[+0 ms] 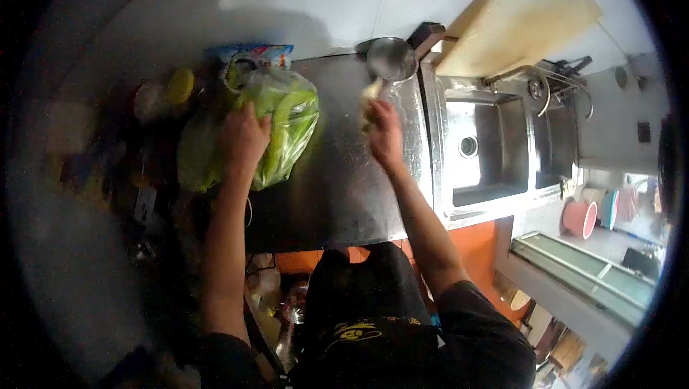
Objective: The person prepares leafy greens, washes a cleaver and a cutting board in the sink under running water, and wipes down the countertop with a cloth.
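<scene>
On the metal counter (337, 195) lies a clear plastic bag of green vegetables (287, 120). My left hand (246, 134) is at the bag's left side, its fingers closed against the plastic and leaves. To the right, my right hand (385, 130) is closed around a small pale and green piece (371, 98), too blurred to name. Just beyond that hand stands a round metal bowl (391, 59), close to the wall.
A double metal sink (488, 145) adjoins the counter on the right, with a large cutting board (520, 19) leaning behind it. A blue packet (276, 53) and a yellow-lidded jar (181, 86) stand at the back left.
</scene>
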Motion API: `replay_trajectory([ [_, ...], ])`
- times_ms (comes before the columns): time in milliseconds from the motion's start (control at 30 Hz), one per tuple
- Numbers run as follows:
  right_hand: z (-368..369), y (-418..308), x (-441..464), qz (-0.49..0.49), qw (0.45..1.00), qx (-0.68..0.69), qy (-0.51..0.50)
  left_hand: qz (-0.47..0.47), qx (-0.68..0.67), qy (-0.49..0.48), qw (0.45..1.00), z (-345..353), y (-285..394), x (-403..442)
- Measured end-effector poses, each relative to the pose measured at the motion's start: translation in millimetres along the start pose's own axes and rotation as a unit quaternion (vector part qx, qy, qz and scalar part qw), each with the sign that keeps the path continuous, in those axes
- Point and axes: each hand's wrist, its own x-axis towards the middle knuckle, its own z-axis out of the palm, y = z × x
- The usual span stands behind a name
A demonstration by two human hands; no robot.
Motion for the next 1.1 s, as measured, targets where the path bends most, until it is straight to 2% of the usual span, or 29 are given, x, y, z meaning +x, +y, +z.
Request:
replay_trajectory([
  [33, 18, -14, 14, -0.097, 0.988, -0.12, 0.005, 0.011, -0.006, -0.002, 1.0, 8, -9, 1],
  [100, 78, 14, 15, -0.066, 0.961, -0.258, -0.075, -0.002, -0.103, -0.005, 0.995, 22, -24, -6],
  [133, 105, 24, 14, -0.069, 0.93, -0.342, -0.117, 0.022, -0.097, 0.02, 0.995, 17, -23, -10],
  [167, 118, 26, 13, -0.09, 0.869, -0.459, -0.163, 0.044, -0.094, 0.047, 0.994, 7, -20, -13],
  [233, 123, 53, 0, -0.181, 0.907, -0.37, -0.088, 0.066, -0.122, 0.021, 0.99, 5, -20, -11],
  [267, 112, 59, -2, -0.146, 0.919, -0.354, -0.099, 0.076, -0.133, 0.019, 0.988, 15, -27, -11],
  [333, 48, 78, 13, 0.061, 0.919, -0.321, -0.223, 0.049, -0.16, 0.032, 0.985, 36, -34, -14],
  [367, 16, 115, -23, -0.021, 0.925, -0.379, -0.018, 0.054, -0.168, 0.028, 0.984, 27, -29, -16],
  [400, -33, 139, -28, 0.043, 0.946, -0.316, 0.053, 0.066, -0.154, 0.029, 0.985, 11, -22, -12],
  [467, -136, 197, -43, 0.047, 0.917, -0.343, 0.198, 0.073, -0.144, 0.035, 0.986, 1, -15, -9],
  [500, -171, 205, -53, 0.207, 0.915, -0.268, 0.221, 0.059, -0.114, 0.028, 0.991, 1, -15, -11],
  [533, -206, 210, -62, 0.361, 0.878, -0.196, 0.247, 0.047, -0.081, 0.023, 0.995, -1, -15, -10],
  [567, -224, 170, -53, 0.276, 0.902, -0.148, 0.297, 0.049, -0.082, 0.027, 0.995, -10, -5, -4],
  [633, -227, 138, -52, 0.242, 0.922, -0.12, 0.278, 0.012, -0.224, 0.137, 0.965, -35, 30, 3],
  [667, -226, 132, -54, 0.208, 0.939, -0.094, 0.257, 0.058, -0.239, 0.117, 0.962, -37, 50, 11],
  [700, -216, 130, -52, 0.22, 0.933, 0.009, 0.286, 0.103, -0.252, 0.098, 0.957, -37, 74, 22],
  [767, -203, 78, -38, 0.3, 0.889, 0.211, 0.273, 0.189, -0.314, 0.077, 0.927, -7, 128, 44],
  [833, -195, 96, -27, 0.289, 0.891, 0.221, 0.273, 0.256, -0.239, 0.027, 0.936, 28, 179, 64],
  [867, -192, 86, -12, 0.306, 0.908, 0.118, 0.261, 0.258, -0.239, 0.03, 0.936, 45, 195, 71],
  [900, -186, 96, 0, 0.272, 0.932, 0.074, 0.23, 0.304, -0.186, 0.0, 0.934, 63, 211, 78],
  [933, -177, 111, 7, 0.182, 0.959, -0.064, 0.209, 0.349, -0.13, -0.031, 0.928, 79, 223, 83],
  [967, -171, 70, 30, 0.097, 0.964, -0.154, 0.194, 0.351, -0.125, -0.031, 0.928, 93, 230, 85],
  [1000, -164, 79, 47, 0.092, 0.963, -0.219, 0.126, 0.346, -0.095, -0.027, 0.933, 107, 235, 89],
  [1100, -124, 129, 84, -0.054, 0.923, -0.381, 0.02, 0.346, -0.044, 0.018, 0.937, 134, 237, 96],
])
